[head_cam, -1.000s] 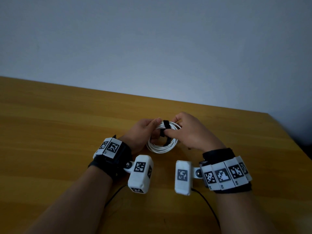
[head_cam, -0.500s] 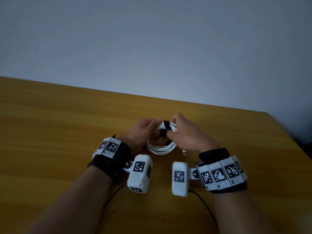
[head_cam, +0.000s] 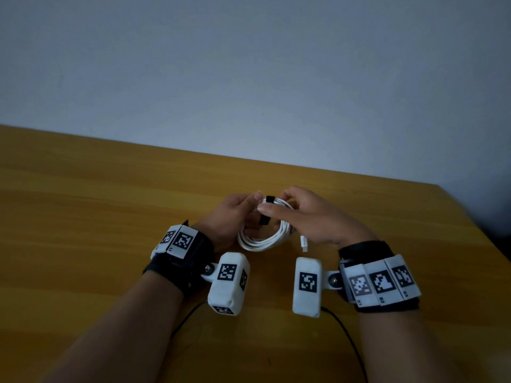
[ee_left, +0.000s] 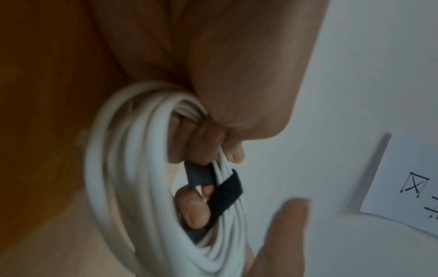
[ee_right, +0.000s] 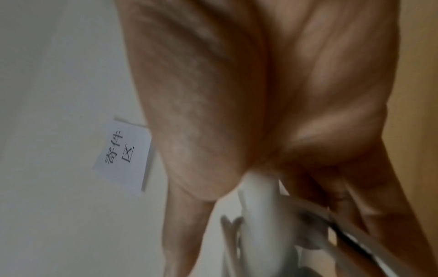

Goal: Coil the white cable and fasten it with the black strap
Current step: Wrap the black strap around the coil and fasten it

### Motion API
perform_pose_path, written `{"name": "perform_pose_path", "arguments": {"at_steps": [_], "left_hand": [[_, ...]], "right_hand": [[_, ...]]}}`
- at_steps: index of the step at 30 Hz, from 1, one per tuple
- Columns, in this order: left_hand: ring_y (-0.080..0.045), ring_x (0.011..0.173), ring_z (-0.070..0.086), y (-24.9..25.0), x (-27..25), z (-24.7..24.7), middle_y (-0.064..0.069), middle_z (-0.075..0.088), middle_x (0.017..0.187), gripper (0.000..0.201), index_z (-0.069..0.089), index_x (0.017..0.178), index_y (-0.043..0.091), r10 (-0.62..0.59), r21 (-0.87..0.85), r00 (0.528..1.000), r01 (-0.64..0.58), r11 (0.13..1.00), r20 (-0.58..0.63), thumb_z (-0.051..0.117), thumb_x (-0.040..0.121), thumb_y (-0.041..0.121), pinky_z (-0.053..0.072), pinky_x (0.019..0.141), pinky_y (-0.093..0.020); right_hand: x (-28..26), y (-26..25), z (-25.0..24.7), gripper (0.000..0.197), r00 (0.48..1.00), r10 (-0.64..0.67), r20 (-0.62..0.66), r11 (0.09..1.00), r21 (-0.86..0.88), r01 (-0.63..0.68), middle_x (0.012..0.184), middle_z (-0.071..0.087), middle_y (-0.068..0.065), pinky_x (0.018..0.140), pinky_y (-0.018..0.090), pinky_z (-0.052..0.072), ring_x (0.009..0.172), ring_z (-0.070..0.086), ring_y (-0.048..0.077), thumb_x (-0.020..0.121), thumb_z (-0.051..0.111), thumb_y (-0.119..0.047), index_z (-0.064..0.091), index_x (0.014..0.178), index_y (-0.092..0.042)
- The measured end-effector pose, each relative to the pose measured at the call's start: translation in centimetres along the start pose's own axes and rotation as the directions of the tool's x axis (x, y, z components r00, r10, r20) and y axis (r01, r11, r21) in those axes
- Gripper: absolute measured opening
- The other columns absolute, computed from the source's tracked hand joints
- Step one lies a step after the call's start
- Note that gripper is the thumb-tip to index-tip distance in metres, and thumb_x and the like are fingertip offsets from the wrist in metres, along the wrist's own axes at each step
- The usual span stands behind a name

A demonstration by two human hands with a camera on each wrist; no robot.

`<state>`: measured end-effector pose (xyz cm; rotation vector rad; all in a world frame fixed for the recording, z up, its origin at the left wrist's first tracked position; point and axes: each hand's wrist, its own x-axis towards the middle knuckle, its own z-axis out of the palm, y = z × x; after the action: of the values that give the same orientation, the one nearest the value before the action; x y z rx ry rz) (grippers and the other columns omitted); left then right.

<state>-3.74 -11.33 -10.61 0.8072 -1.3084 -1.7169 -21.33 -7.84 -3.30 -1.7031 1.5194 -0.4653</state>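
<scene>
A big wooden tabletop [head_cam: 110,217] fills the lower part of the head view. It is yellow-brown, with long grain lines running across it. Its far edge meets a plain, pale grey-white wall [head_cam: 249,78]. The right corner of the tabletop shows at the side. The light is dim and soft. A small white paper sign [ee_right: 124,155] with black printed characters sticks on the wall.
</scene>
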Motion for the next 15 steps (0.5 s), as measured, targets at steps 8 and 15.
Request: {"name": "perform_pose_path", "arguments": {"at_steps": [8,15], "left_hand": [[-0.032,0.076,0.033,0.8,-0.8,0.5,-0.024,0.042,0.096,0.051,0.056,0.109,-0.009,0.01,-0.054,0.998,-0.013,0.998,-0.059,0.049,0.093,0.04,0.033,0.058,-0.032],[-0.039,0.09,0.038,1.3,-1.1,0.8,-0.026,0.045,0.101,0.068,0.054,0.109,-0.019,0.003,-0.088,0.996,-0.011,0.996,-0.092,0.061,0.091,0.046,0.034,0.075,-0.048]], "right_hand": [[1.0,0.5,-0.4,0.029,0.997,-0.007,0.077,0.821,0.57,-0.039,0.072,0.065,0.006,0.06,0.031,0.055,0.057,0.064,0.014,0.107,0.039,-0.01,0.064,0.093,-0.008],[0.5,1.1,-1.0,0.029,0.953,-0.177,0.247,0.719,0.694,-0.046,0.095,0.065,0.018,0.074,0.035,0.062,0.081,0.066,0.028,0.088,0.05,0.01,0.06,0.112,-0.005]]}}
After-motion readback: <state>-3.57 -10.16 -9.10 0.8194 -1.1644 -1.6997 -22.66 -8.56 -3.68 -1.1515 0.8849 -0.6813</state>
